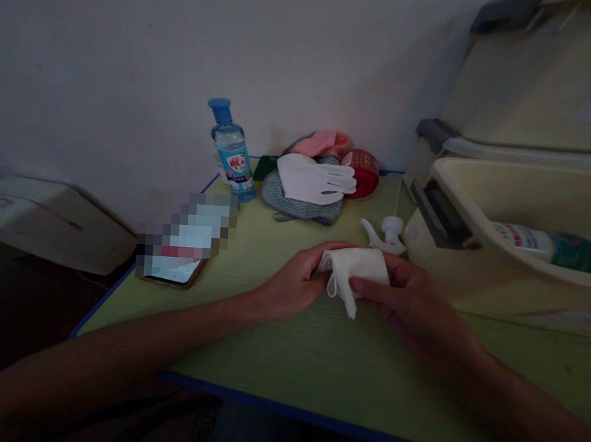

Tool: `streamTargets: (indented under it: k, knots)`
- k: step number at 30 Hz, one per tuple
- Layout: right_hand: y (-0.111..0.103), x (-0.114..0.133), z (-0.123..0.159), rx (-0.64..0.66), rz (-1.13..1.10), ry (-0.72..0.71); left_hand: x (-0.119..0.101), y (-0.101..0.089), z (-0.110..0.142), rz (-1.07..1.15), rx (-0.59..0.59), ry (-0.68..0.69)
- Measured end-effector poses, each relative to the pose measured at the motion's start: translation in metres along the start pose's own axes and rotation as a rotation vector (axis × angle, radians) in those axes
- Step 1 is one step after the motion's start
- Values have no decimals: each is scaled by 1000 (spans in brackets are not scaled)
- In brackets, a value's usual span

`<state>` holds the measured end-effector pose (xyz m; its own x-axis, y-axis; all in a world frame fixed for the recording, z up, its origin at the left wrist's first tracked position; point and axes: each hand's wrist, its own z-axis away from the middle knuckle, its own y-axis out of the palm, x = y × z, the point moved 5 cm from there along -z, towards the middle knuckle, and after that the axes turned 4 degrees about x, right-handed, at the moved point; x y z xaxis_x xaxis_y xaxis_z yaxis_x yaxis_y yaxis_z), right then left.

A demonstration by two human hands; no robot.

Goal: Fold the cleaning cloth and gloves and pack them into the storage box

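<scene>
Both my hands meet over the middle of a pale green table [316,369]. My left hand [296,284] is closed on the left side of a folded white cloth [355,268]. My right hand [407,308] grips the same cloth from the right, its thumb lying across the front. A loose corner of the cloth hangs down between the hands. The far fingers of both hands are hidden behind the cloth.
At the back stand a blue-capped water bottle [232,150], a white glove [315,179] on a mesh pouch [299,204], pink fabric [325,141] and a red container [363,172]. A white spray head [387,233] lies behind my hands. A phone [175,272] lies left. A beige cabinet [516,214] stands right.
</scene>
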<state>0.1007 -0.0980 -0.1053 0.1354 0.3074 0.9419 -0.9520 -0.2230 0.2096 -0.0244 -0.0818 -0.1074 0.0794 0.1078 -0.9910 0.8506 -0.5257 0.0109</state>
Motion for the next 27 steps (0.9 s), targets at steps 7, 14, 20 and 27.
streamTargets:
  k: [7,14,20,27]
  knots:
    - [-5,-5,-7,-60,46,-53,2,1,1,45,-24,-39]
    - [-4,-2,-9,-120,89,-108,9,3,2,313,9,-72]
    - [2,0,-5,-169,123,-111,8,7,5,196,-82,-90]
    - [-1,-2,-11,-133,78,-82,8,0,3,180,-163,-201]
